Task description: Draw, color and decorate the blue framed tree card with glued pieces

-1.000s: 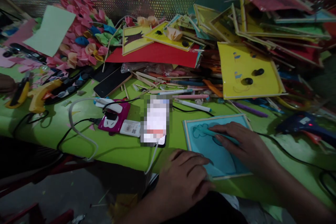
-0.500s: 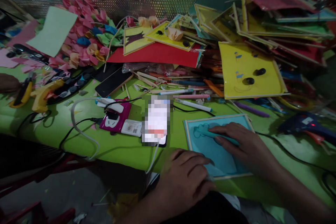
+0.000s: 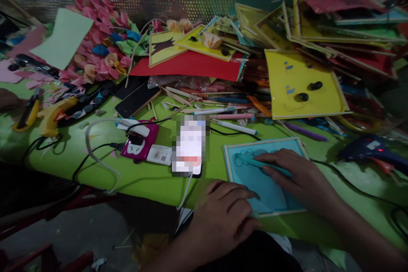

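Note:
A light blue card framed with wooden sticks lies on the green table near its front edge. My right hand rests flat on the card, fingers stretched out and pressing a teal paper cut-out onto it. My left hand sits at the card's lower left corner, fingers curled loosely down over the table edge and touching the frame. A phone with a lit screen lies just left of the card, a white cable leading from it.
A blue glue gun lies at the right, its cord running behind my right arm. Stacks of framed yellow and red cards fill the back right. Pens and sticks, a pink power strip, paper flowers and yellow glue guns crowd the left.

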### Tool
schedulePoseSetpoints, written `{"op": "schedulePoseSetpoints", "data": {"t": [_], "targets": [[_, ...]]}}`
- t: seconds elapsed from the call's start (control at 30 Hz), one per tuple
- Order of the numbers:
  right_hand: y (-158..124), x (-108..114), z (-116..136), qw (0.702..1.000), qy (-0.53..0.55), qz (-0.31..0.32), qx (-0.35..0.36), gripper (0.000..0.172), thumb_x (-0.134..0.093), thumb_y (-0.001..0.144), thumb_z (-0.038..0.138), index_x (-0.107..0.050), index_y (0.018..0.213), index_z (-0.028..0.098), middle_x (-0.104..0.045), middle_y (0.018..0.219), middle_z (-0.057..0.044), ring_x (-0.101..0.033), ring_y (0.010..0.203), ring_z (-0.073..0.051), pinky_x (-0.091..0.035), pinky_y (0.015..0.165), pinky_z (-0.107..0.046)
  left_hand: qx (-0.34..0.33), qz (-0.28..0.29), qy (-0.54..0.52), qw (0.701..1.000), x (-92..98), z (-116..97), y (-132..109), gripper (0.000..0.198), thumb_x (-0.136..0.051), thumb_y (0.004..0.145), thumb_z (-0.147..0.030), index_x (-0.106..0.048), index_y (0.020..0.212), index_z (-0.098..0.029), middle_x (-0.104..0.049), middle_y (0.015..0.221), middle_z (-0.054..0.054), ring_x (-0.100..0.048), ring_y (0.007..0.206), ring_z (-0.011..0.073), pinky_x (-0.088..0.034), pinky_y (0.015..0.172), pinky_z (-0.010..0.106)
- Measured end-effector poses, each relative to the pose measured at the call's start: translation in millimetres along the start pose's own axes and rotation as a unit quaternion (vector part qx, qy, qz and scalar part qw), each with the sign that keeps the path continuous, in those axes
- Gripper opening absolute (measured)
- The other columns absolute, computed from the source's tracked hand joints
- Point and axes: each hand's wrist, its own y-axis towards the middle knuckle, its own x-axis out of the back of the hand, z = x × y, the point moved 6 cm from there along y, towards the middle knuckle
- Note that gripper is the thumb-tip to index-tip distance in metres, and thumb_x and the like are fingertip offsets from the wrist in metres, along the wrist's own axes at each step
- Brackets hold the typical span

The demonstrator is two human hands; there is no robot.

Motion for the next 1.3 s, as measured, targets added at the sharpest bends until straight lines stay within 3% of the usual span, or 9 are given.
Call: {"op": "schedulePoseSetpoints", "data": {"t": [0.57, 1.3], "targets": [[1, 0, 7, 1.0, 0.002, -0.008, 0.004, 0.027, -0.052, 0.104, 0.039, -0.072, 0.116, 0.026, -0.076, 0.102, -0.006, -0.071, 0.091, -0.026, -0.054, 0.08, -0.041, -0.01, -0.024, -0.008, 1.0, 2.8, -1, 1, 0.022, -0.053, 0.103, -0.036, -0.063, 0.091, -0.02, -0.079, 0.111, 0.001, -0.069, 0.105, 0.0152, -0.049, 0.092, 0.033], [0, 3, 2, 1.0, -0.008, -0.018, 0.002, 0.026, -0.052, 0.105, 0.039, -0.07, 0.117, 0.025, -0.077, 0.107, -0.005, -0.071, 0.094, -0.027, -0.052, 0.083, -0.041, 0.0, 0.008, 0.005, 1.0, -2.0, 1, -1, 0.016, -0.056, 0.1, -0.034, -0.061, 0.093, -0.021, -0.079, 0.115, 0.001, -0.07, 0.106, 0.0159, -0.046, 0.09, 0.034]]}}
